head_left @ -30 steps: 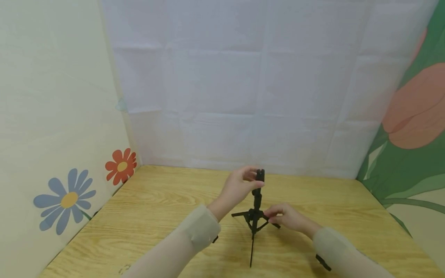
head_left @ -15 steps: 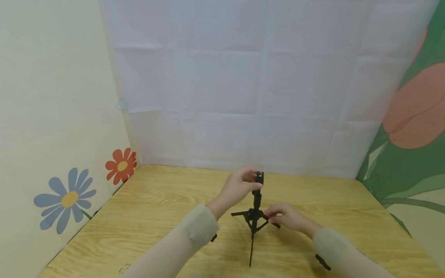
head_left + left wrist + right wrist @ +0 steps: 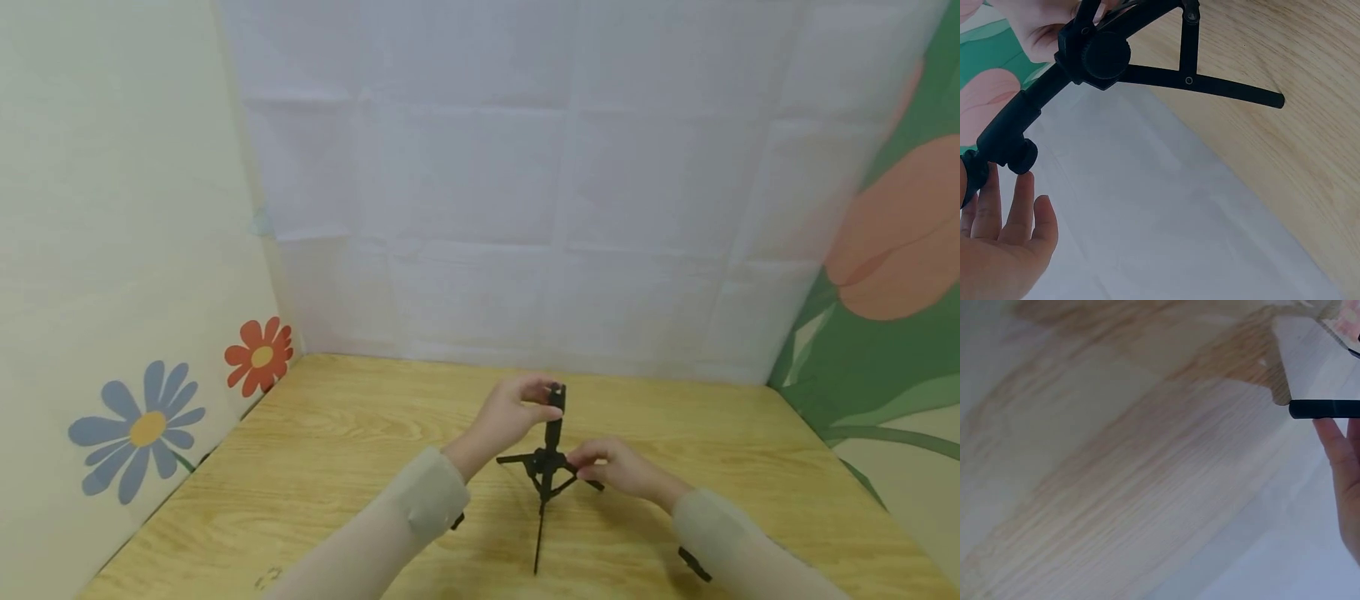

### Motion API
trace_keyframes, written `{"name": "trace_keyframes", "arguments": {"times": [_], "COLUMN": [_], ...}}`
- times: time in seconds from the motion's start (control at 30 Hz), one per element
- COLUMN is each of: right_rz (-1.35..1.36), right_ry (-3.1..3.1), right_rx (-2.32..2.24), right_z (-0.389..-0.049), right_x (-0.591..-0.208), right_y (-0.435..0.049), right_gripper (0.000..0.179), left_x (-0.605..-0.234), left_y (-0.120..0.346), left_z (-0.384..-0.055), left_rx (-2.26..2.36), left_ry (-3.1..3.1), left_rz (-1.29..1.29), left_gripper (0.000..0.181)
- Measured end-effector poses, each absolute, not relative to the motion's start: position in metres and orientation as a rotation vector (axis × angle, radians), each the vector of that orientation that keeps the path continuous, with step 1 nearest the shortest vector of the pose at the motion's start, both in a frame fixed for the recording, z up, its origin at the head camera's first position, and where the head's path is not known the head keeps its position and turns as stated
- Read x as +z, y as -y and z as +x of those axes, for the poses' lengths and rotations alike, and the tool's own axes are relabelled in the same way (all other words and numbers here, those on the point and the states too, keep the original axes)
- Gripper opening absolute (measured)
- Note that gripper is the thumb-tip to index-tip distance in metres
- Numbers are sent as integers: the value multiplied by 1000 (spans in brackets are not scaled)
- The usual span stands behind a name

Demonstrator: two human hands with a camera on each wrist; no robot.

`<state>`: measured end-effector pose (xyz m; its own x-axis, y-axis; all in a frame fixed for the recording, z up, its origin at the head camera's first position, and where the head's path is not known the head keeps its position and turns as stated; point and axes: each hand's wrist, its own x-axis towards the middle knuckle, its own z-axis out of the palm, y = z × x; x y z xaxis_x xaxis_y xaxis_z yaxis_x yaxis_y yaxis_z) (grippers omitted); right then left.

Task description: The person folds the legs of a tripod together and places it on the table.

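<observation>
A black tripod (image 3: 548,479) stands on the wooden table with its legs spread. My left hand (image 3: 510,417) holds the top of its upright column between thumb and fingers. In the left wrist view, fingers of the left hand (image 3: 1013,231) lie by a small knob (image 3: 1022,156) on the column. My right hand (image 3: 618,467) pinches the tripod at its hub, beside the right leg; the exact contact is hidden. A larger round knob (image 3: 1106,55) shows on the hub. In the right wrist view, a leg's end (image 3: 1319,409) lies above the fingers of the right hand (image 3: 1344,469).
The wooden tabletop (image 3: 360,417) reaches back to a creased white cloth (image 3: 450,208). Flower-printed panels flank it: a pale left panel (image 3: 135,250) and a green right panel (image 3: 885,367).
My left hand has moved down with the tripod's top, and the column above the hub has grown shorter. The right hand stays in place at the hub.
</observation>
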<state>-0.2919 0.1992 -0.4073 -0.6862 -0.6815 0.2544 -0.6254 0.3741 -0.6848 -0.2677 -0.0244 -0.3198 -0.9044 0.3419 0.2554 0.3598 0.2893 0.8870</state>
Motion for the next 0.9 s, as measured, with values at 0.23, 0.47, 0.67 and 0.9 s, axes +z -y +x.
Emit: {"name": "trace_keyframes", "arguments": {"times": [0.23,0.47,0.67,0.9], "right_rz": [-1177,-1171,-1174,-1150], "right_ry": [-2557,-2536,-2523,-2527], "right_rx": [-1191,-1207,-1224,-1216], "right_z": [-292,-291,-290,-292], "right_x": [-407,-406,-406,-406], "right_y": [-199,-198,-198,-198], "right_gripper": [17,18,18,17], "left_x": [-321,-321,-322,-325], "left_y": [26,27,27,28], "left_z": [-266,-267,-266,-266], "left_rx": [-1727,-1730,-1746,-1760], "left_ry": [2501,2517,2522,2519], "left_rz": [-701,-687,-686,-695], "left_gripper": [35,35,34,33]}}
